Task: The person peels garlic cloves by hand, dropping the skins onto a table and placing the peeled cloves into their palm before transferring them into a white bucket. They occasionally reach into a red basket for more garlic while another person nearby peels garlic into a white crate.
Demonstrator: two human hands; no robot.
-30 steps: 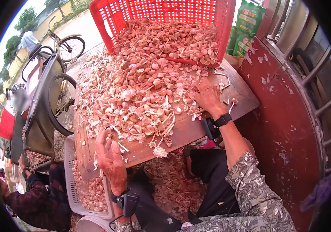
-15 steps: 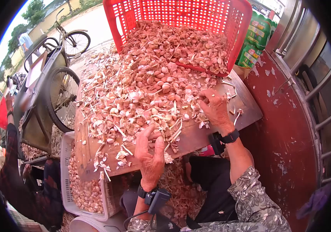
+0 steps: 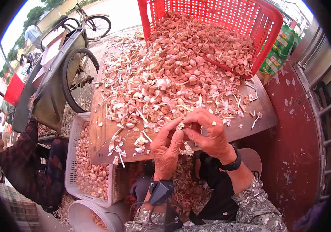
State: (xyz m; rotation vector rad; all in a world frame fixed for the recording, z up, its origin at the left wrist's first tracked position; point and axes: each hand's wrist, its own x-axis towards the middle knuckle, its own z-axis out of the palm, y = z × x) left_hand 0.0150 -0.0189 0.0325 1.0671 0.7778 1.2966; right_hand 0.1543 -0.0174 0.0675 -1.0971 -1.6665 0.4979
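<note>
Garlic cloves, loose skins and stalks form a wide heap (image 3: 150,85) on the wooden table (image 3: 100,143). At the table's near edge, my left hand (image 3: 167,149) and my right hand (image 3: 208,133) meet, fingertips pinched around a small pale garlic piece (image 3: 180,126). Its exact shape is partly covered by the fingers. Behind the heap, a red plastic basket (image 3: 268,42) lies tipped with its opening toward me, more garlic spilling from it.
A white crate (image 3: 71,170) of cloves and a white bucket (image 3: 81,216) stand lower left. Another person in a plaid shirt (image 3: 22,145) sits at far left beside a cart (image 3: 53,81). Green bottle packs (image 3: 275,58) and a red panel (image 3: 289,147) are at right.
My hands were apart and have come together, the right one moving left toward the left hand. A small garlic piece is now between them. The camera view has shifted, showing more of the other person.
</note>
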